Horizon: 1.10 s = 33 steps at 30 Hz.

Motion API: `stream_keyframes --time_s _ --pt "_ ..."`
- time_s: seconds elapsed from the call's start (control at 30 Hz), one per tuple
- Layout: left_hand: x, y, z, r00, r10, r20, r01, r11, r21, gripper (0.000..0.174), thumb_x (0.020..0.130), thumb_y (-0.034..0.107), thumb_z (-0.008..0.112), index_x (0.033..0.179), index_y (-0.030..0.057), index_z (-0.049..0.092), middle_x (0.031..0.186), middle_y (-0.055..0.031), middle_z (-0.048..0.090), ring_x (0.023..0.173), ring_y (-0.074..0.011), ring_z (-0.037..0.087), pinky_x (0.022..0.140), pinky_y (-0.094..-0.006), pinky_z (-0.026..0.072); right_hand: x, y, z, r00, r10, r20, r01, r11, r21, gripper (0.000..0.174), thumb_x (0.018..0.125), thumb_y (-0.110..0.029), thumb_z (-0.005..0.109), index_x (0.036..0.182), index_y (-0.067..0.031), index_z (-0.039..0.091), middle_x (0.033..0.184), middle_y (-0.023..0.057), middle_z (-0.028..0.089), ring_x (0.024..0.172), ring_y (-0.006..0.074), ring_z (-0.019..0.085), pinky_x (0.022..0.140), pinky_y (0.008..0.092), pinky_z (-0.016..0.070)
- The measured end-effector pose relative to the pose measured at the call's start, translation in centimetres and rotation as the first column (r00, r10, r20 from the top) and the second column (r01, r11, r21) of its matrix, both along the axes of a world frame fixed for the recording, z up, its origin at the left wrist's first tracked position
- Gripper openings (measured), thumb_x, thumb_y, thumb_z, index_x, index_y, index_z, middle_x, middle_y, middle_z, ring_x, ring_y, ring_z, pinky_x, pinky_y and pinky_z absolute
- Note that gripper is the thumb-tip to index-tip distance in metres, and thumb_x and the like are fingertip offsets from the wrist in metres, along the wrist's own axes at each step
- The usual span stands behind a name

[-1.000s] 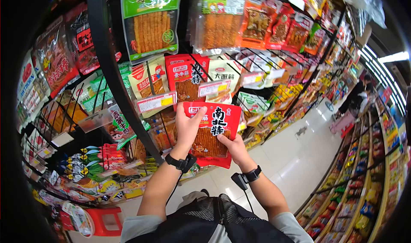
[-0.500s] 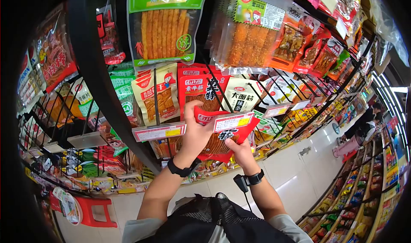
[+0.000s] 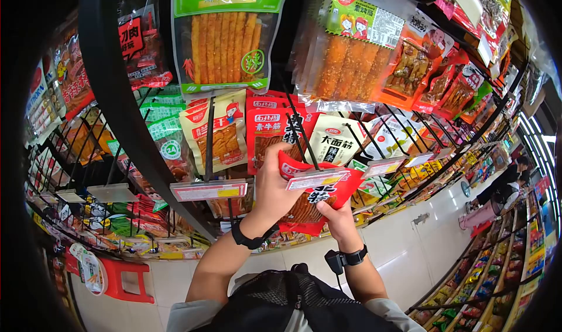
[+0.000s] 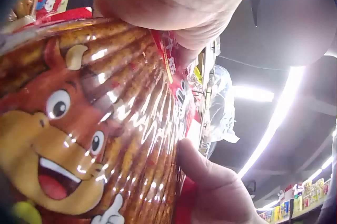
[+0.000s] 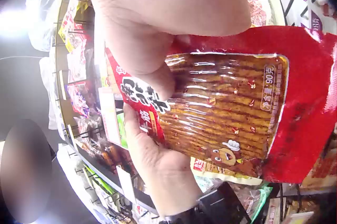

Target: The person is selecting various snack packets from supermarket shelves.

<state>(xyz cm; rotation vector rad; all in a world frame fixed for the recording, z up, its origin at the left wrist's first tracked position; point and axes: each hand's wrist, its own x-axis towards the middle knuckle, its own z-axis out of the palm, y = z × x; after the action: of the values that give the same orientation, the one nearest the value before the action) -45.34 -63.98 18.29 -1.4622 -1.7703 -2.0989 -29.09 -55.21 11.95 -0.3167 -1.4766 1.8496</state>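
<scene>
Both hands hold a red snack packet point(image 3: 301, 210) with a clear window of brown strips; its right wrist view shows a cartoon cow point(image 5: 226, 156) on the front. My left hand point(image 3: 275, 187) grips the packet's upper left, and my right hand point(image 3: 341, 222) pinches its right edge, thumb on the front. A hook's price tag point(image 3: 316, 180) overlaps the packet's upper part, which is bent and tilted. Directly behind, matching red packets point(image 3: 270, 127) hang on the shelf rack. In the left wrist view, the right thumb point(image 4: 197, 163) presses the packet's edge.
A cream packet point(image 3: 333, 139) hangs to the right of the red ones, another packet point(image 3: 213, 130) to the left. Above hangs a large green-topped pack point(image 3: 225, 45). A dark upright post point(image 3: 120, 80) stands at left. A red stool point(image 3: 130, 282) is on the floor; people stand down the aisle.
The packet has moved forward to the hook, and its top has tilted away and bent behind the price tag. Both hands moved with it, keeping their hold. The shelf appears closer.
</scene>
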Motion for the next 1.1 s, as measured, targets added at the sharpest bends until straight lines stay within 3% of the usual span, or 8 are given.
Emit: stream_keyframes --time_s 0.13,0.23,0.37,0.47,0.57,0.6,0.73,1.1 --pt "0.0 0.0 -0.5 0.986 -0.039 0.160 0.026 0.996 0.080 0.060 0.074 0.010 0.085 0.120 0.0039 0.045 0.079 -0.0078 0.068 0.074 -0.0139 0.067 0.065 -0.0304 0.0511 0.1 -0.1 0.2 0.998 0.021 0.054 -0.020 1.000 -0.017 0.031 0.091 -0.004 0.066 0.121 -0.0021 0.060 0.117 0.0026 0.065 0.107 0.0122 0.059 0.097 0.0312 0.0455" --pt "0.3 0.0 0.7 0.995 -0.019 0.101 0.008 0.993 0.115 0.062 0.074 0.009 0.085 0.120 0.0033 0.045 0.077 -0.0057 0.067 0.071 -0.0151 0.067 0.067 -0.0297 0.0521 0.4 0.1 0.3 0.997 0.041 0.063 -0.039 0.999 -0.026 0.033 0.091 -0.005 0.067 0.123 -0.0017 0.059 0.117 0.0031 0.065 0.107 0.0125 0.059 0.096 0.0315 0.0458" --pt "0.2 0.4 1.5 0.992 0.012 0.122 -0.037 0.978 0.203 0.067 0.074 0.012 0.085 0.128 0.0023 0.046 0.104 -0.0133 0.065 0.090 -0.0182 0.066 0.078 -0.0342 0.0532 0.4 -0.1 2.0 0.997 0.061 0.052 -0.060 0.998 -0.016 0.034 0.092 -0.007 0.067 0.125 -0.0008 0.058 0.119 0.0036 0.065 0.108 0.0130 0.059 0.097 0.0318 0.0457" --pt "-0.8 0.8 0.8 0.995 0.079 0.068 -0.093 0.966 0.241 0.061 0.074 0.014 0.085 0.124 0.0035 0.053 0.113 -0.0152 0.058 0.100 -0.0237 0.063 0.083 -0.0374 0.0515 0.2 -0.1 2.6 0.994 0.091 0.068 -0.089 0.996 -0.029 0.034 0.092 -0.007 0.066 0.125 -0.0007 0.058 0.119 0.0037 0.065 0.109 0.0132 0.059 0.097 0.0321 0.0457" --pt "-1.1 -0.5 1.8 0.925 0.282 -0.254 -0.240 0.953 0.183 0.051 0.073 0.017 0.086 0.116 0.0048 0.060 0.114 -0.0152 0.054 0.099 -0.0296 0.061 0.084 -0.0387 0.0502 0.0 -0.1 2.4 0.991 0.108 0.081 -0.106 0.994 -0.039 0.034 0.092 -0.007 0.066 0.125 -0.0008 0.058 0.119 0.0038 0.065 0.108 0.0132 0.059 0.097 0.0322 0.0458" --pt "-0.8 -0.7 1.9 0.960 0.216 -0.179 -0.189 0.970 0.154 0.046 0.072 0.017 0.086 0.110 0.0062 0.063 0.117 -0.0150 0.050 0.102 -0.0329 0.058 0.087 -0.0397 0.0481 -0.1 -0.3 2.4 0.992 0.100 0.082 -0.098 0.995 -0.037 0.034 0.092 -0.007 0.066 0.125 -0.0008 0.058 0.119 0.0038 0.065 0.108 0.0132 0.059 0.096 0.0322 0.0459" --pt "-0.8 -0.7 1.8 0.935 0.272 -0.227 -0.235 0.956 0.176 0.049 0.068 0.020 0.088 0.108 0.0063 0.063 0.121 -0.0152 0.049 0.111 -0.0341 0.052 0.091 -0.0425 0.0446 -0.2 -0.4 2.3 0.988 0.087 0.131 -0.083 0.996 -0.036 0.033 0.093 -0.007 0.066 0.124 -0.0008 0.058 0.118 0.0037 0.065 0.107 0.0130 0.059 0.096 0.0322 0.0464" --pt "-0.6 -1.3 2.3 0.833 0.324 -0.449 -0.270 0.946 0.181 0.037 0.067 0.019 0.085 0.099 0.0097 0.068 0.126 -0.0136 0.049 0.120 -0.0389 0.045 0.100 -0.0500 0.0386 -0.1 -0.8 1.9 0.991 0.092 0.102 -0.086 0.995 -0.060 0.030 0.093 -0.007 0.065 0.122 -0.0013 0.060 0.117 0.0034 0.066 0.106 0.0121 0.060 0.095 0.0316 0.0469"
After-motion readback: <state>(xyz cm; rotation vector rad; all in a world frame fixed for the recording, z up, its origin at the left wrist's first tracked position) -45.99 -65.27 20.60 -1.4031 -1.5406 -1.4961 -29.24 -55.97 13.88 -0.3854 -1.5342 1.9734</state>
